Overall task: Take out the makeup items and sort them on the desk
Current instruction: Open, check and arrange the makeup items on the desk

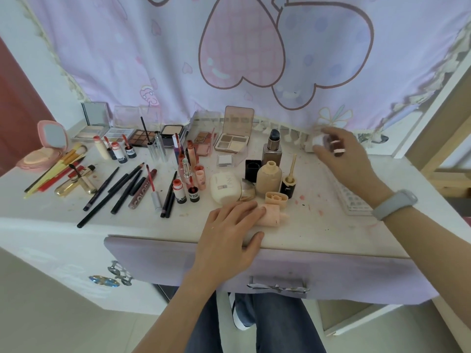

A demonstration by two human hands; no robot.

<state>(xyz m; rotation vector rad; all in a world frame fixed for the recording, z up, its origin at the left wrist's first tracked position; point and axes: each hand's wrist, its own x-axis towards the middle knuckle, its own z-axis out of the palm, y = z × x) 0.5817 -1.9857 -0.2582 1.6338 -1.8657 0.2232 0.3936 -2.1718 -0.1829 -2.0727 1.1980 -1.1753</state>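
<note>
Nearest, the left hand [230, 234] lies flat at the front edge of the desk [318, 233], fingers straight and resting on a pink tube [274, 215], thumb hooked on the edge; it seems to steady the tube rather than lift it, perhaps to keep it from rolling; just behind stand a beige cap [276, 199], a cream case [225, 191] and a foundation bottle [269, 178], bases grouped together as if by kind; to the left, pencils [122, 189] lie roughly side by side and lip glosses [186, 171] stand in a cluster, with brushes [60, 165] farther left, so the sorting looks well along; farther back, palettes [233, 141] sit open in a row under the curtain [178, 59], likely propped there to keep the front free; farthest right, the right hand [341, 154] hangs above the desk, fingers curled round a small dark bottle [330, 143], blurred, probably being carried toward its group; the drawer [280, 266] below appears shut.
</note>
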